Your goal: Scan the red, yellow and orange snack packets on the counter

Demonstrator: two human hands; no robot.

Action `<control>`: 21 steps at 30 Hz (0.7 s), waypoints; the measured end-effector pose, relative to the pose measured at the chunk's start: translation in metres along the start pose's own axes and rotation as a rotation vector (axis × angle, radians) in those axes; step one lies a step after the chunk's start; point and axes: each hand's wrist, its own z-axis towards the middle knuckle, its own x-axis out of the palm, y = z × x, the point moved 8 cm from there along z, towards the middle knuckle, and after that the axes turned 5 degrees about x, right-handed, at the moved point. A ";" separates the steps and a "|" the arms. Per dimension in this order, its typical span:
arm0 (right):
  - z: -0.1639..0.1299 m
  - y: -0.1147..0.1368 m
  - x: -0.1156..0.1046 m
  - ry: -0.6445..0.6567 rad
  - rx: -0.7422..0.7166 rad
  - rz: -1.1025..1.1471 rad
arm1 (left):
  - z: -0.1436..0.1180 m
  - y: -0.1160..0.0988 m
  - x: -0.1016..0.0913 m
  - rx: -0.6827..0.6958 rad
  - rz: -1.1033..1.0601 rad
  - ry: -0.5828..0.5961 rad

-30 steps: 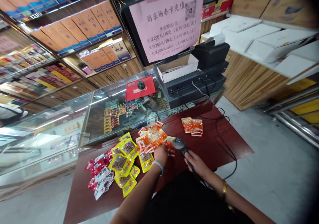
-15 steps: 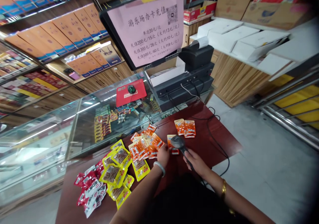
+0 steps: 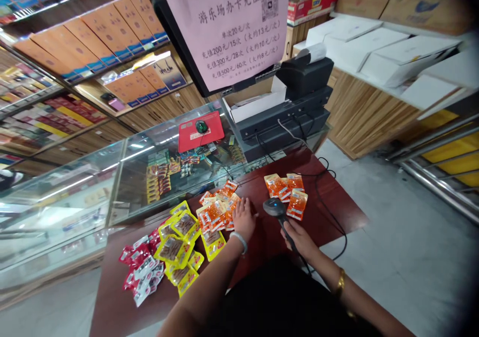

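My right hand (image 3: 298, 237) grips the handle of a black barcode scanner (image 3: 275, 207), whose head points left and shows a small blue light. A single orange snack packet (image 3: 297, 205) lies just right of the scanner head, below a small group of orange packets (image 3: 279, 187). My left hand (image 3: 244, 220), with its fingers stretched out, rests at the right edge of a larger pile of orange packets (image 3: 213, 214). Yellow snack packets (image 3: 174, 248) lie to the left of that pile, and red and white packets (image 3: 142, 269) sit farther left.
Under the packets is a dark red tabletop (image 3: 258, 249). Behind it stands a glass counter (image 3: 130, 187) bearing a red mouse pad (image 3: 186, 138) and a mouse (image 3: 201, 126). A monitor back with a pink sign (image 3: 232, 37) and a black printer (image 3: 305, 80) rise beyond. A cable (image 3: 342, 234) loops at right.
The orange packet that was left of and under the scanner head is now to its right. My left hand's fingers have straightened by the larger orange pile. The scanner's blue light now shows.
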 end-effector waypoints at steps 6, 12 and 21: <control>0.002 -0.014 0.023 0.067 0.031 -0.071 | -0.023 0.020 0.028 0.166 0.188 0.224; -0.002 -0.019 0.034 0.081 0.045 -0.100 | -0.044 0.005 0.019 0.322 0.043 0.150; -0.013 -0.022 0.030 0.050 0.037 -0.102 | -0.037 0.038 0.006 -0.144 0.180 0.016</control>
